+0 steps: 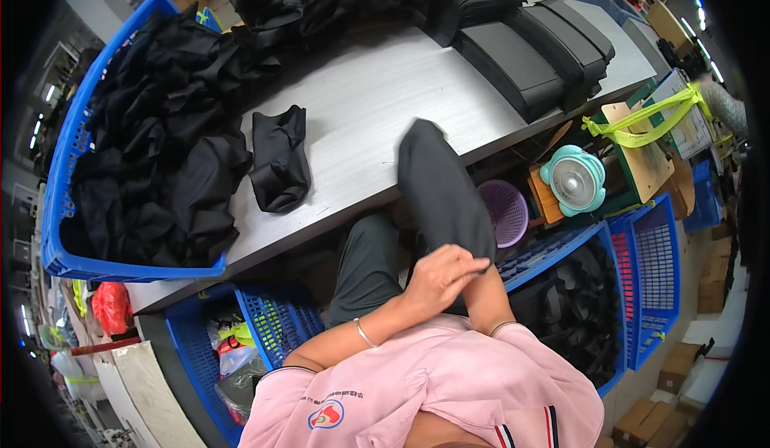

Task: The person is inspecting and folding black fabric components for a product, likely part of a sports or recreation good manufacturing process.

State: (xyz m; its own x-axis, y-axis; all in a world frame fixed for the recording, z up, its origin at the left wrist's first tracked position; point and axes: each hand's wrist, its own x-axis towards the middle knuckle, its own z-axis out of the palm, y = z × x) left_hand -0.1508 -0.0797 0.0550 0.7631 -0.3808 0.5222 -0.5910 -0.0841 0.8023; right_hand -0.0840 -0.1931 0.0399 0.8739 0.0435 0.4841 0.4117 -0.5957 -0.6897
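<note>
A long black fabric pouch (443,183) stretches from my lap over the front edge of the table (361,99). My right forearm (486,297) runs into its near end, and the right hand is hidden inside or behind the cloth. With closed fingers, my left hand (439,278) pinches the pouch's near edge beside the right wrist. Another black fabric pouch (279,159) lies folded on the table to the left. Beyond it, a blue basket (54,231) holds a heap of loose black fabric pieces (160,127).
Flat black pieces (513,67) are stacked at the table's far right. A turquoise fan (573,179) and a purple basket (508,211) are right of my knees. Blue crates (613,320) stand at my right, one with black pieces; another crate (188,352) is at left.
</note>
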